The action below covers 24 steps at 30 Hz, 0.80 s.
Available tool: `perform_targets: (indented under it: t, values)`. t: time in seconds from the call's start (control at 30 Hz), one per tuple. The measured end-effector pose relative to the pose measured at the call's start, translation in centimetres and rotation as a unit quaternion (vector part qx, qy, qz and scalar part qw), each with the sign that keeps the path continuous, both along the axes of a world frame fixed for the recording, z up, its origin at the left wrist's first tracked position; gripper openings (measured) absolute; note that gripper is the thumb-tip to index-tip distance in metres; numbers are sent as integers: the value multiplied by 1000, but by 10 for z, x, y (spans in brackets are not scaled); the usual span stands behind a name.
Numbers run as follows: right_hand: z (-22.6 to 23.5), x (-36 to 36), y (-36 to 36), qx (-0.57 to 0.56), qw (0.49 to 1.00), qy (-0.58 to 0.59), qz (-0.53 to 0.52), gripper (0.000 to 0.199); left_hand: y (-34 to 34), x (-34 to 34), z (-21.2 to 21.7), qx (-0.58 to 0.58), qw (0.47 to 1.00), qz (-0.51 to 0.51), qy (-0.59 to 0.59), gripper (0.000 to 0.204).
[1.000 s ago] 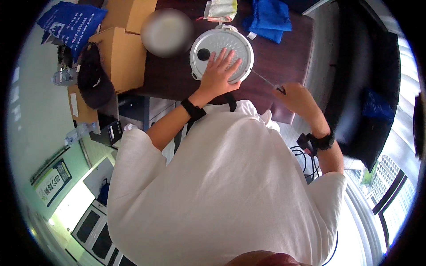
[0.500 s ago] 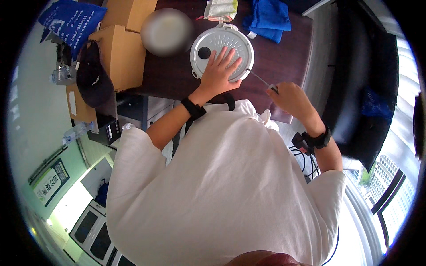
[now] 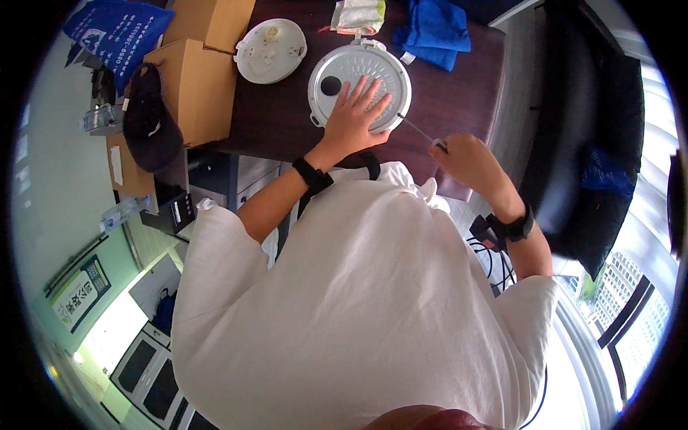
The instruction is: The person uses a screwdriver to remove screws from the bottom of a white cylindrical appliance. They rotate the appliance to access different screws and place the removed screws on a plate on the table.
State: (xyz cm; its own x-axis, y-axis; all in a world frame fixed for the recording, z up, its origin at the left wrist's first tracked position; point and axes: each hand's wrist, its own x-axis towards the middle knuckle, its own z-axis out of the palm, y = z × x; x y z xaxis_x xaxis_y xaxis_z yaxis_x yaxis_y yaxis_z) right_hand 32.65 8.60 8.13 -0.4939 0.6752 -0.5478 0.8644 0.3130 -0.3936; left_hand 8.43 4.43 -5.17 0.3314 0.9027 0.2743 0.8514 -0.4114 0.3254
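Up top, the left hand lies spread flat on the round grey ribbed metal lid on the dark brown desk. Right of centre, the right hand is closed around a thin screwdriver touching the lid's rim.

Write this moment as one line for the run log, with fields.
left hand: flat on round grey lid | right hand: holds thin screwdriver, tip at lid edge | surface: dark table | nearby: white disc

The left hand lies flat, fingers spread, arm stretched forward, while the right hand is curled shut, wrist bent inward.
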Motion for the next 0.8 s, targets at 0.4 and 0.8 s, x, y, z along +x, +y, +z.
perform_targets:
  t: [0.4,0.8]
  values:
    - [-2,-3,-6,40,998,9,46,42,0,-1,-1,3,1000,1,-6,67]
    - [0,-9,-6,19,1000,-6,5,40,-1,-4,-5,2,1000,1,-3,68]
